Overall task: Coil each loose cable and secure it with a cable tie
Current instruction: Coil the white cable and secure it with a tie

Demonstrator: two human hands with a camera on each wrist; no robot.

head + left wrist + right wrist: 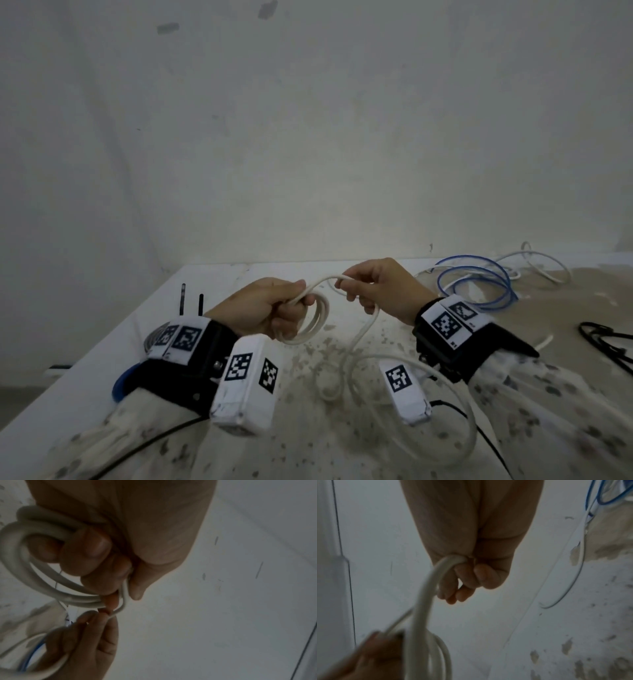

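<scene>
My left hand [274,305] grips a small coil of white cable [317,320] above the table, several loops hanging below its fingers. In the left wrist view those loops [34,574] wrap round my curled fingers [89,551]. A strand arches from the coil to my right hand [370,287], which holds the same white cable [435,577] in curled fingers. From there the loose length [363,346] drops to the table and curls toward me in a wide loop [469,421].
A loose blue cable [479,284] lies coiled at the back right, with a thinner white cable [544,263] behind it. Black cable or ties [603,339] sit at the right edge. Two black upright prongs [191,301] stand at the left. The table [219,274] meets a pale wall.
</scene>
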